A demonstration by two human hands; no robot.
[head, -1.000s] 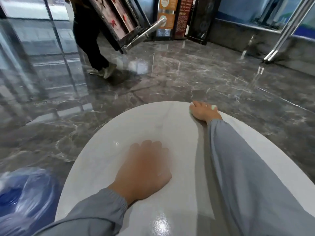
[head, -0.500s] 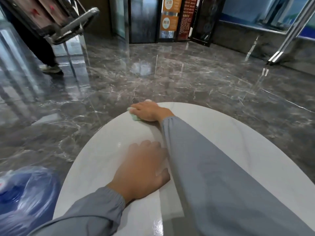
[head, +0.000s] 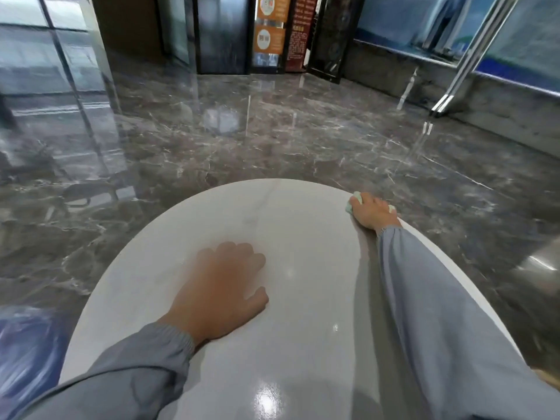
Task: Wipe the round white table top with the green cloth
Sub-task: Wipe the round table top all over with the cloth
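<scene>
The round white table top [head: 291, 225] fills the lower middle of the head view. My right hand [head: 374, 214] lies at its far right rim and grips the green cloth [head: 351, 206], pressing it onto the surface. Only pale green edges of the cloth show on both sides of the hand. My left hand [head: 222, 286] rests flat on the table's middle left, fingers spread and holding nothing. Both arms wear grey sleeves.
Glossy dark marble floor [head: 272, 140] surrounds the table. A blue plastic-wrapped object [head: 27, 356] sits low at the left beside the table. Glass panels stand at the left, orange and red signs [head: 269, 31] at the back, a metal rail [head: 466, 53] at the right.
My right hand swept the cloth from the far left part of the rim across to the far right rim. The person and cart at the upper left have gone from view. My left hand stayed put.
</scene>
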